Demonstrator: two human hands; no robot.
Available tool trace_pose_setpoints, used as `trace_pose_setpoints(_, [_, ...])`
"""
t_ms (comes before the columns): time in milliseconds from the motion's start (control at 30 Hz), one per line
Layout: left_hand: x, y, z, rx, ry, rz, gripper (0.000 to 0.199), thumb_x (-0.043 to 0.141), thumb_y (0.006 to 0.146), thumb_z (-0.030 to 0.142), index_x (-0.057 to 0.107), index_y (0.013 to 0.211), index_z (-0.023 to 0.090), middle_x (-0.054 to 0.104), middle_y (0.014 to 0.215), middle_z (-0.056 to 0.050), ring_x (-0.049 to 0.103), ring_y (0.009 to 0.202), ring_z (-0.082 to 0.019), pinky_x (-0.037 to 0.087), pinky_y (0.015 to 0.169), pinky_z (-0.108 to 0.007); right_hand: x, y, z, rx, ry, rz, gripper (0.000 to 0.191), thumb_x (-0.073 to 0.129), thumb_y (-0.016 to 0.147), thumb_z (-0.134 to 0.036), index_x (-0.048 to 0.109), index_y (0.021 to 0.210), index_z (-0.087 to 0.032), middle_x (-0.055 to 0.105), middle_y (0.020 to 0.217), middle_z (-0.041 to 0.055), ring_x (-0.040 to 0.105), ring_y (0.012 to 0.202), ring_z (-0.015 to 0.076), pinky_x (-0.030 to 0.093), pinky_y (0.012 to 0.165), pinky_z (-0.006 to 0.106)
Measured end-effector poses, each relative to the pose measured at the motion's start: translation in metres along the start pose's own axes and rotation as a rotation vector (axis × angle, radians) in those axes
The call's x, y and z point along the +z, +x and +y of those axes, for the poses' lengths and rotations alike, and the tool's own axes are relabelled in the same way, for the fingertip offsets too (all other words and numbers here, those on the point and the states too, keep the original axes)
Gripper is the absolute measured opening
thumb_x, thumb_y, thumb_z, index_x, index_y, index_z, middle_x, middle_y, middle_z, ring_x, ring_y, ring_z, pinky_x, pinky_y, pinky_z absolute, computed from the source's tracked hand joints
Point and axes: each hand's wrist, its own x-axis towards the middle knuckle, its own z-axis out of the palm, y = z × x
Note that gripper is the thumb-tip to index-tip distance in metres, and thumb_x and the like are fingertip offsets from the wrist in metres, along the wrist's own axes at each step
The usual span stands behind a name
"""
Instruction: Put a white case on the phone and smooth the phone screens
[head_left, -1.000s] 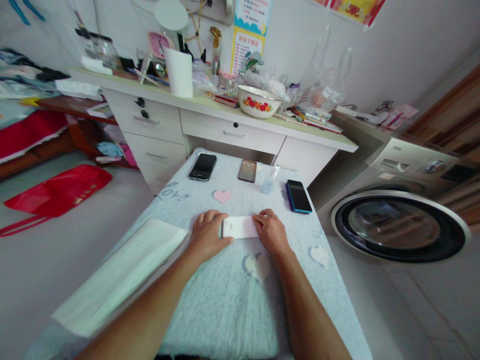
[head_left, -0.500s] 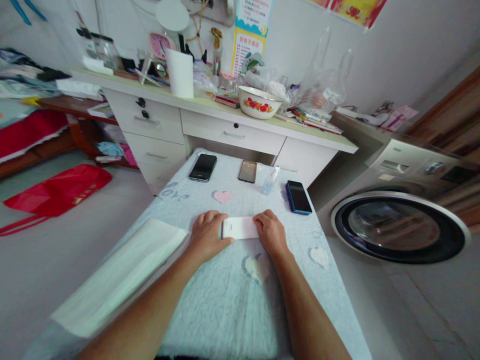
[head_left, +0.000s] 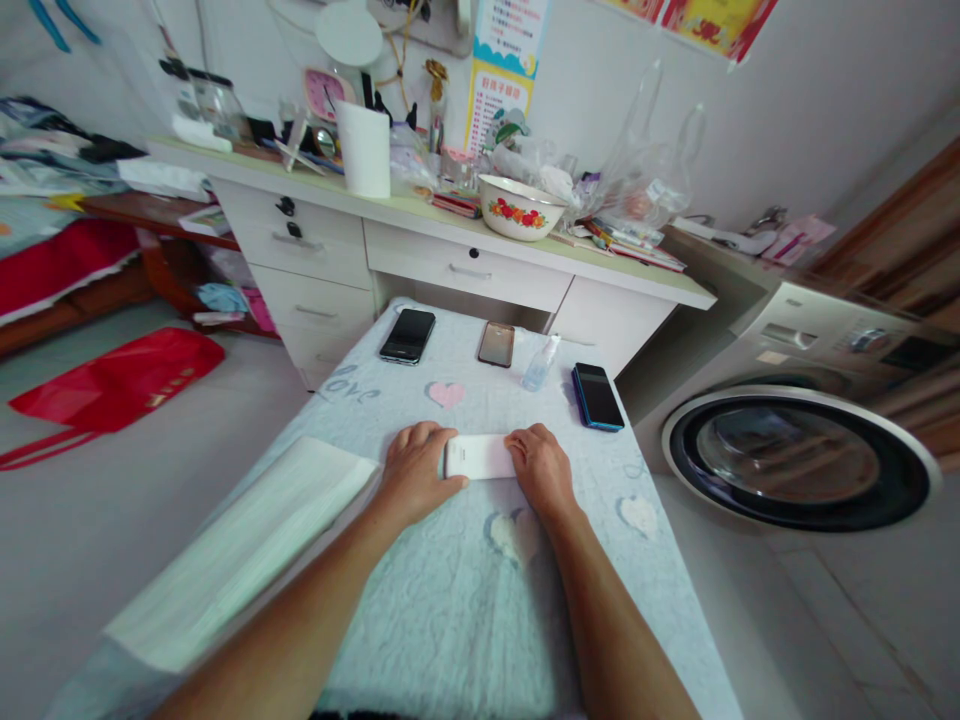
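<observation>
A white phone (head_left: 480, 456) lies sideways, back up, on the cloth-covered table (head_left: 450, 620). Around its left end my left hand (head_left: 417, 470) is closed, thumb on the near edge and fingers at the far edge. My right hand (head_left: 538, 462) grips the other end, its fingers pinched together over the white surface and hiding that end. Beyond the hands lie a black phone (head_left: 408, 335), a brownish clear phone case (head_left: 496, 344), a small clear spray bottle (head_left: 540, 364) and a blue-edged phone (head_left: 598, 396).
A folded white cloth or paper (head_left: 247, 550) lies along the table's left side. Behind stands a white desk (head_left: 300, 260) holding a flowered enamel bowl (head_left: 520, 208) and a tissue roll (head_left: 364, 150). A washing machine (head_left: 795, 450) is at the right, a red bag (head_left: 120, 380) on the floor.
</observation>
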Motion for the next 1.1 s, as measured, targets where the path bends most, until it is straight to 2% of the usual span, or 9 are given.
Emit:
trace_pose_setpoints(100, [-0.001,0.000,0.001,0.003,0.005,0.001,0.057,0.067,0.063,0.044,0.052,0.116,0.028,0.051,0.117,-0.004,0.044,0.107,-0.026,0.032,0.094,-0.037,-0.001,-0.003,-0.003,-0.013,-0.031,-0.014,0.024,0.043,0.093,-0.028,0.067,0.092,-0.025,0.058,0.092,0.0039,0.053,0.087,0.0153,0.038,0.073,0.022])
trace_pose_setpoints(467, [-0.002,0.000,0.002,-0.001,0.023,-0.011,0.057,0.066,0.064,0.044,0.052,0.117,0.027,0.051,0.116,-0.005,0.044,0.108,-0.026,0.032,0.095,-0.037,0.002,-0.004,-0.011,-0.137,-0.064,-0.046,0.025,0.045,0.093,-0.026,0.069,0.094,-0.027,0.061,0.094,0.0028,0.051,0.090,0.0158,0.037,0.072,0.022])
trace_pose_setpoints(667, [-0.004,-0.001,0.002,0.003,0.033,-0.015,0.057,0.066,0.064,0.044,0.052,0.117,0.027,0.050,0.118,-0.004,0.043,0.108,-0.025,0.031,0.095,-0.035,0.004,0.003,0.000,-0.053,-0.058,0.026,0.026,0.044,0.093,-0.026,0.069,0.095,-0.027,0.061,0.093,0.0027,0.051,0.090,0.0149,0.037,0.076,0.021])
trace_pose_setpoints(900, [-0.005,-0.001,0.004,0.002,0.032,-0.021,0.058,0.066,0.065,0.045,0.052,0.118,0.026,0.050,0.117,-0.005,0.043,0.107,-0.024,0.030,0.095,-0.036,0.005,0.009,0.016,0.082,-0.120,0.038,0.027,0.042,0.093,-0.024,0.069,0.094,-0.024,0.059,0.093,0.0046,0.052,0.090,0.0156,0.035,0.072,0.022])
trace_pose_setpoints(1100, [-0.006,-0.002,0.006,-0.010,0.034,-0.041,0.059,0.066,0.066,0.044,0.051,0.120,0.024,0.053,0.112,-0.005,0.044,0.105,-0.025,0.031,0.093,-0.035,0.003,0.009,0.012,0.081,-0.134,0.011,0.027,0.041,0.093,-0.023,0.068,0.092,-0.023,0.058,0.094,0.0046,0.051,0.089,0.0154,0.035,0.073,0.022])
